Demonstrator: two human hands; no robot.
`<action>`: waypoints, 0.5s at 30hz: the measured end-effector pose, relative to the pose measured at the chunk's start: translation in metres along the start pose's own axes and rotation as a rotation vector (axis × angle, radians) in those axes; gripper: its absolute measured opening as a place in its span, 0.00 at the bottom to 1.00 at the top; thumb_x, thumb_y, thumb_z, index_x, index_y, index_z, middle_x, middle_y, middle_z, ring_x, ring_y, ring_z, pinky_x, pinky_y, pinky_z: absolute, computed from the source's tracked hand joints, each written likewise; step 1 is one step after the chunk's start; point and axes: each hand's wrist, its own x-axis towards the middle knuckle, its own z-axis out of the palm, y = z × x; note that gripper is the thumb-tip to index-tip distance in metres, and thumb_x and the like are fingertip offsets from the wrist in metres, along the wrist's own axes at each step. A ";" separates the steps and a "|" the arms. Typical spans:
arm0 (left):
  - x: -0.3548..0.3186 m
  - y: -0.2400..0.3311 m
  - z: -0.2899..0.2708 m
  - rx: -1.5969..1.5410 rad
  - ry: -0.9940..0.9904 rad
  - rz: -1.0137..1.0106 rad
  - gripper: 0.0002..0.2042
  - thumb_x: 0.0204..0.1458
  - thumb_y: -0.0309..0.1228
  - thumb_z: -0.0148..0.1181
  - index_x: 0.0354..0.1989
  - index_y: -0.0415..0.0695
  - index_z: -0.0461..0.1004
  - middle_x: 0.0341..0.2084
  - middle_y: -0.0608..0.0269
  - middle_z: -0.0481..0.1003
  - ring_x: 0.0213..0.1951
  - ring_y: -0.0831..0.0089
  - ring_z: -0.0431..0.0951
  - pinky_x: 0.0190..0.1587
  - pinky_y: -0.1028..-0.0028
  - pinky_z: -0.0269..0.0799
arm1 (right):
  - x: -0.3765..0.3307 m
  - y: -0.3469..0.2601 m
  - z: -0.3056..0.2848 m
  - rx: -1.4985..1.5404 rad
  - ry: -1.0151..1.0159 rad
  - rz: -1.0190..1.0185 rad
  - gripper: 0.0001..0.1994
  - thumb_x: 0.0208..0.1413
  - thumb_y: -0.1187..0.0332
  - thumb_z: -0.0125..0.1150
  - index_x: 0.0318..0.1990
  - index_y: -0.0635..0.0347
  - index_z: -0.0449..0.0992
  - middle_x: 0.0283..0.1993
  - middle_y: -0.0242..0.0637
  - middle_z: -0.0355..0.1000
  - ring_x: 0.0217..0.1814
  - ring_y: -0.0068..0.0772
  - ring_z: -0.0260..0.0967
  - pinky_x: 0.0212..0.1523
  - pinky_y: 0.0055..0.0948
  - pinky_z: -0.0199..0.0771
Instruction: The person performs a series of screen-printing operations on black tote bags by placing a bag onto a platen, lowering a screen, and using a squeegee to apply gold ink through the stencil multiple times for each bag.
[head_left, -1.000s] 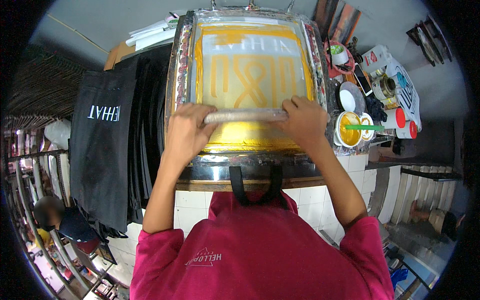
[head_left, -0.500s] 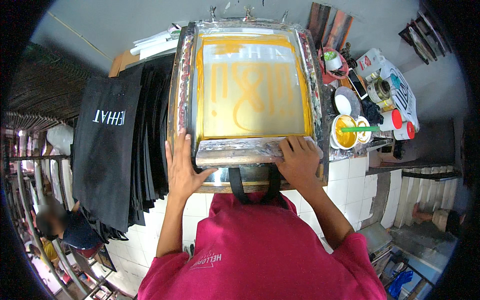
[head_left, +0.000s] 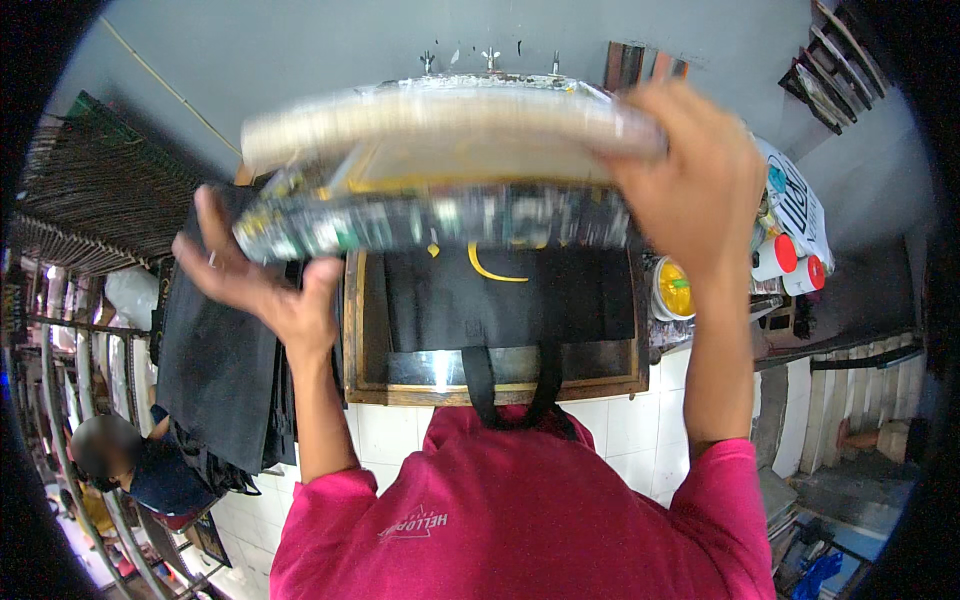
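Note:
A screen-printing frame [head_left: 430, 222] is tilted up, its near edge raised and blurred by motion. My right hand [head_left: 690, 180] is closed round the right end of a wooden squeegee [head_left: 450, 122], which lies across the raised frame. At the frame's near left corner, my left hand [head_left: 275, 300] has its fingers spread; its thumb is by the lower edge, and whether it bears weight I cannot tell. Below lies a black bag [head_left: 560, 310] with part of a yellow print [head_left: 495, 272] showing. Its black handles [head_left: 480, 385] hang over the near rim of the wood-edged board [head_left: 490, 392].
Many black bags [head_left: 220, 350] hang in a stack at the left. A tub of yellow ink [head_left: 675, 290] and red-lidded jars [head_left: 775, 257] stand at the right. Clamps [head_left: 490, 60] are on the far wall side. Another person [head_left: 165, 470] is at the lower left.
The screen frame has swung up off the board, uncovering the black bag and its yellow print. Both hands have risen with it, and the squeegee has moved up and away in my right hand.

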 end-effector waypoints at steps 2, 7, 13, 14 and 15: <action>0.002 -0.026 0.015 0.015 -0.117 -0.314 0.47 0.52 0.46 0.71 0.72 0.36 0.49 0.69 0.39 0.58 0.69 0.48 0.60 0.71 0.54 0.54 | 0.053 -0.010 -0.016 0.001 -0.204 0.298 0.13 0.47 0.63 0.71 0.39 0.59 0.82 0.35 0.43 0.79 0.35 0.47 0.77 0.38 0.40 0.76; -0.049 -0.105 0.047 0.700 -0.767 -0.822 0.30 0.52 0.48 0.68 0.52 0.32 0.76 0.50 0.34 0.77 0.53 0.42 0.78 0.56 0.57 0.74 | 0.107 0.004 -0.018 0.003 -0.098 0.143 0.18 0.52 0.53 0.70 0.42 0.58 0.86 0.34 0.43 0.82 0.33 0.38 0.79 0.39 0.37 0.79; -0.072 -0.125 0.052 0.608 -0.779 -0.861 0.15 0.53 0.38 0.68 0.37 0.36 0.80 0.34 0.45 0.82 0.43 0.52 0.83 0.48 0.60 0.75 | 0.168 0.034 -0.006 -0.014 -0.091 0.141 0.24 0.44 0.49 0.75 0.41 0.59 0.86 0.32 0.49 0.81 0.32 0.47 0.79 0.39 0.39 0.77; -0.071 -0.128 0.051 0.426 -0.713 -0.868 0.14 0.53 0.36 0.68 0.37 0.36 0.79 0.33 0.48 0.82 0.41 0.58 0.83 0.47 0.63 0.74 | 0.172 0.042 -0.006 -0.032 -0.062 0.119 0.24 0.44 0.49 0.75 0.40 0.60 0.86 0.32 0.50 0.81 0.33 0.47 0.79 0.39 0.40 0.76; -0.069 -0.131 0.047 0.245 -0.643 -0.871 0.12 0.54 0.35 0.67 0.36 0.37 0.78 0.31 0.50 0.81 0.38 0.63 0.82 0.45 0.66 0.74 | 0.175 0.047 -0.009 -0.050 -0.033 0.097 0.24 0.43 0.48 0.76 0.40 0.60 0.86 0.32 0.50 0.81 0.33 0.48 0.79 0.39 0.40 0.76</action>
